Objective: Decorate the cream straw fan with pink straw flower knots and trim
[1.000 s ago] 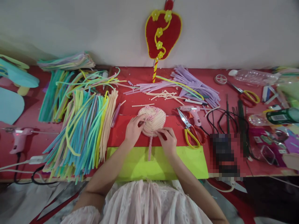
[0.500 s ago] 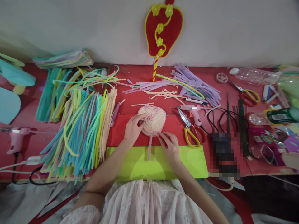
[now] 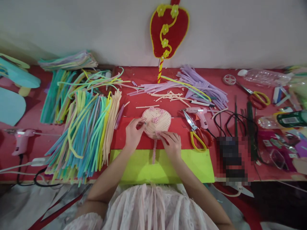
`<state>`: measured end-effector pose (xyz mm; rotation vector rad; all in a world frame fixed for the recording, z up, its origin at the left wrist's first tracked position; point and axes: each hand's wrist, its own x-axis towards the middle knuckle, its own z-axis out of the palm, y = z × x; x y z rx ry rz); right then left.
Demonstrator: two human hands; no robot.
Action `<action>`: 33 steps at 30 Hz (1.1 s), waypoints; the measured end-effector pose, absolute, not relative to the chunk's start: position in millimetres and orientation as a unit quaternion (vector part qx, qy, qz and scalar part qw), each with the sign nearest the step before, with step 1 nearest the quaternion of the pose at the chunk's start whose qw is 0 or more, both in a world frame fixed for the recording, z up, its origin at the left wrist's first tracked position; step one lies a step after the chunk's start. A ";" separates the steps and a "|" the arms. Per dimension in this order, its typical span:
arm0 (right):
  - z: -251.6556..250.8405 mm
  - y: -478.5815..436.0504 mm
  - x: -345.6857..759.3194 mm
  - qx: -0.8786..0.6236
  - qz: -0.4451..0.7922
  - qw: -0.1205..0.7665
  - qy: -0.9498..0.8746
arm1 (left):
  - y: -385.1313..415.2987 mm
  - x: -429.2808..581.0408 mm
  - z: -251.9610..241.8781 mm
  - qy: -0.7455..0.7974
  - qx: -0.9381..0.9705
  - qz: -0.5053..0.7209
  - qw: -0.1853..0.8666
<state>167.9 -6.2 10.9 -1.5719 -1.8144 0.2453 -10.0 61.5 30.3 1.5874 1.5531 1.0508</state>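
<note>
A round cream fan (image 3: 161, 124) made of fuzzy craft stems, with pink edging, lies flat before me. Its twisted pink handle (image 3: 154, 153) points toward me. Small pink flowers sit on its upper part, and one pink flower (image 3: 155, 120) is near its middle. My left hand (image 3: 134, 132) is at the fan's left edge, thumb and forefinger pinched together; what they hold is too small to make out. My right hand (image 3: 172, 143) is closed, its fingertips on another pink flower (image 3: 157, 132) at the fan's lower edge, just above the handle.
Under the fan lie a red sheet and a yellow-green board (image 3: 144, 172). Scissors (image 3: 195, 134) and a pink glue gun (image 3: 199, 114) are to the right. Bundles of coloured craft stems (image 3: 83, 137) spread leftward. A red fan (image 3: 168, 35) stands upright at the back.
My left hand has drawn back left from the middle flower to the fan's edge. My right hand has shifted slightly up and left, with the lower flower at its fingertips.
</note>
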 end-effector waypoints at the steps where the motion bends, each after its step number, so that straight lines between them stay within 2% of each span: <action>1: 10.6 -6.4 168.1 -0.606 0.096 0.353 -0.706 | 61.1 -10.8 29.7 0.592 0.614 0.401 0.334; 12: 5.4 -21.6 171.6 -0.590 0.074 0.277 -0.755 | 75.9 -5.4 27.5 0.563 0.695 0.344 0.286; 26: 4.1 -23.4 171.7 -0.591 0.064 0.260 -0.761 | 105.5 1.8 24.8 0.491 0.716 0.319 0.380; 33: 2.7 -23.5 171.5 -0.589 0.059 0.258 -0.764 | 105.0 -0.8 12.7 0.478 0.707 0.346 0.390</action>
